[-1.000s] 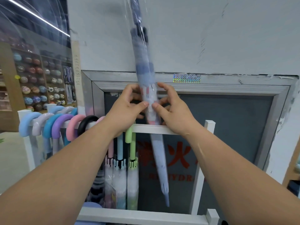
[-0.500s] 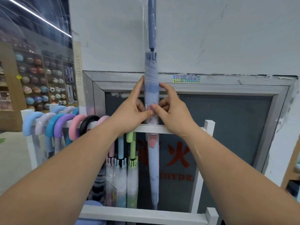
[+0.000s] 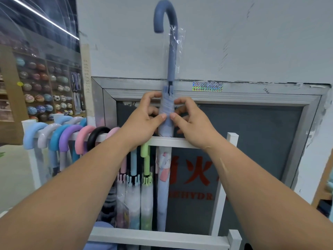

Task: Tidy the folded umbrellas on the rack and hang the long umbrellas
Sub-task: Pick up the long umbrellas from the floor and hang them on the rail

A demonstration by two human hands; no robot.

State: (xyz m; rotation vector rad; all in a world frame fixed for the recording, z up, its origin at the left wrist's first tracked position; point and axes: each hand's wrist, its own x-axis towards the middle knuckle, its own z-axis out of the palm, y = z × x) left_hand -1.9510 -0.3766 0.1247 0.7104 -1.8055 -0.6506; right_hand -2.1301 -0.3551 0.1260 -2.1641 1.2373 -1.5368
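I hold a long pale-blue umbrella (image 3: 166,112) in a clear plastic sleeve upright behind the top rail of the white rack (image 3: 180,142). Its blue hook handle (image 3: 164,15) points up, well above the rail, and its tip reaches down near the lower rail. My left hand (image 3: 144,120) and my right hand (image 3: 189,121) grip its folded canopy from either side, just above the rail. Several long umbrellas with pastel and black hook handles (image 3: 68,136) hang on the rail to the left.
A green-handled umbrella (image 3: 145,159) hangs directly left of the held one. Behind the rack is a grey metal-framed cabinet door (image 3: 252,141) with red characters. The rack's right post (image 3: 232,141) stands close by. Shop shelves with balls (image 3: 41,91) fill the far left.
The umbrella swung from a tilt to upright and moved down through my hands, so its hook handle has come into view at the top. My hands stay at the rail.
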